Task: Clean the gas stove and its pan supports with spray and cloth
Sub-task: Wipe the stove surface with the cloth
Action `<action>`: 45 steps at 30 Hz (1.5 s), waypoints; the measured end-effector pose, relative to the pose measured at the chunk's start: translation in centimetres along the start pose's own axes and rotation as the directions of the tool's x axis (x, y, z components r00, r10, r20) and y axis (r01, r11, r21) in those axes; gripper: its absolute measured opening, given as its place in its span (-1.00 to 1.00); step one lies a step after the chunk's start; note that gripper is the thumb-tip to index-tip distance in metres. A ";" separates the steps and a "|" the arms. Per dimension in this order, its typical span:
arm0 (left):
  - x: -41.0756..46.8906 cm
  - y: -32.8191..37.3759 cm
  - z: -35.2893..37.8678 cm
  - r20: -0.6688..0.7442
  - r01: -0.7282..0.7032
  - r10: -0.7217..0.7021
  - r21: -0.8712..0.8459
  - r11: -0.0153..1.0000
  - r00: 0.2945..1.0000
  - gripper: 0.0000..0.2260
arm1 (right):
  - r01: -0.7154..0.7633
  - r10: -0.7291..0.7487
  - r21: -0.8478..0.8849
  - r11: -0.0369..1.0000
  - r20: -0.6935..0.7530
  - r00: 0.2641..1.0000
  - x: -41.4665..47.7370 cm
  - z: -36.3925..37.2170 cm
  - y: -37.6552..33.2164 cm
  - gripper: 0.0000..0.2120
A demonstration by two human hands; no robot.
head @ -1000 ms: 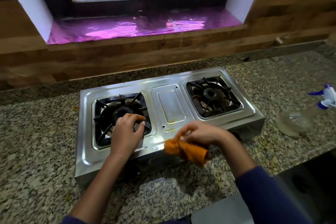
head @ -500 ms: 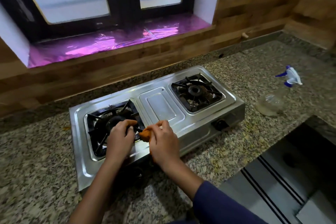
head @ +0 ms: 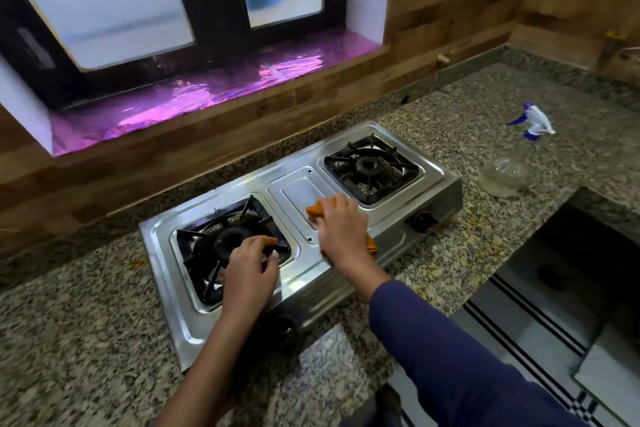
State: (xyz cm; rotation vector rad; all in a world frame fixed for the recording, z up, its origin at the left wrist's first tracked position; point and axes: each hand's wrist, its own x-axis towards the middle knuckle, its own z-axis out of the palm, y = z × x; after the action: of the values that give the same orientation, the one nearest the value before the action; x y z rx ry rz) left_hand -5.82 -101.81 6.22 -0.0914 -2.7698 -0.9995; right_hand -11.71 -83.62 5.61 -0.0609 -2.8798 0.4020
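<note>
I wipe the stove | left hand grips pan support | right hand holds cloth | next: maybe lift it

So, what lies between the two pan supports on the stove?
In the head view, the flat steel centre panel lies there, and the right hand holds the orange cloth on it.

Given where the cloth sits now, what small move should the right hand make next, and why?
Probably wipe the orange cloth across the centre panel toward the right burner: the right hand grips it on that panel, while the left hand holds the left pan support.
</note>
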 end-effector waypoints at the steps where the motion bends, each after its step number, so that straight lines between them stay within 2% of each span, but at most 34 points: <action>1: -0.1 -0.1 0.0 -0.004 -0.014 0.014 0.045 0.999 1.000 -0.82 | -0.035 0.035 -0.006 0.999 -0.044 0.998 0.0 -0.1 1.1 -0.70; 5: 0.4 0.7 0.7 -0.064 -0.130 0.149 0.244 0.961 0.987 -0.83 | -0.186 0.185 0.008 0.983 -0.142 0.972 -0.8 -1.9 6.6 -0.70; 9: 2.6 2.7 3.1 0.035 -0.252 0.263 0.434 0.865 0.964 -0.79 | -0.275 0.285 0.075 0.959 -0.244 0.927 -2.9 -3.7 10.3 -0.72; 14: 5.4 4.6 6.4 0.173 -0.227 0.152 0.626 0.746 0.973 -0.83 | -0.250 0.310 0.222 0.942 -0.294 0.904 -4.5 -4.2 12.0 -0.69; 18: 6.6 5.5 8.9 0.199 -0.144 0.027 0.602 0.786 0.980 -0.51 | -0.217 0.311 0.310 0.925 -0.294 0.904 -3.8 -4.4 12.9 -0.71; 21: 6.8 6.4 11.0 0.196 -0.058 -0.049 0.504 0.862 0.979 -0.39 | -0.196 0.304 0.348 0.917 -0.291 0.907 -2.9 -4.5 14.0 -0.71; 25: 6.5 9.5 13.9 0.169 0.116 -0.197 0.398 0.910 0.966 -0.35 | -0.180 0.303 0.417 0.891 -0.249 0.920 -1.7 -4.5 16.7 -0.71; 28: 5.6 13.3 16.4 0.163 0.118 -0.189 0.370 0.922 0.968 -0.38 | -0.198 0.328 0.470 0.860 -0.212 0.921 -0.5 -4.8 19.2 -0.72; 31: 5.3 16.9 19.0 0.132 0.159 -0.217 0.351 0.923 0.967 -0.32 | -0.189 0.321 0.501 0.844 -0.191 0.927 0.8 -5.1 21.6 -0.72; 33: 5.3 18.1 20.2 0.074 0.220 -0.260 0.344 0.913 0.963 -0.31 | -0.180 0.307 0.512 0.840 -0.174 0.936 1.8 -5.3 23.4 -0.73; 36: 4.9 18.1 20.8 -0.033 0.222 -0.226 0.363 0.905 0.974 -0.34 | -0.160 0.289 0.556 0.816 -0.152 0.945 3.3 -5.3 25.4 -0.73; 41: 4.4 18.9 21.6 -0.056 0.248 -0.246 0.393 0.885 0.968 -0.35 | -0.104 0.200 0.549 0.829 -0.118 0.973 4.9 -5.4 25.9 -0.69; 43: 4.1 19.7 22.2 -0.051 0.246 -0.247 0.414 0.876 0.968 -0.37 | -0.002 0.045 0.504 0.864 -0.074 0.996 5.2 -5.2 24.6 -0.64; 45: 3.7 20.0 22.6 -0.058 0.231 -0.229 0.428 0.874 0.972 -0.40 | 0.152 -0.176 0.445 0.882 0.014 0.984 5.2 -4.9 22.8 -0.64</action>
State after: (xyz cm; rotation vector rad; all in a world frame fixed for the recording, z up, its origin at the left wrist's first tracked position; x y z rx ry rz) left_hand -10.65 -72.04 2.48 0.3135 -2.9711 -0.3957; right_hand -15.38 -60.02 5.09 0.2749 -2.7372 1.0247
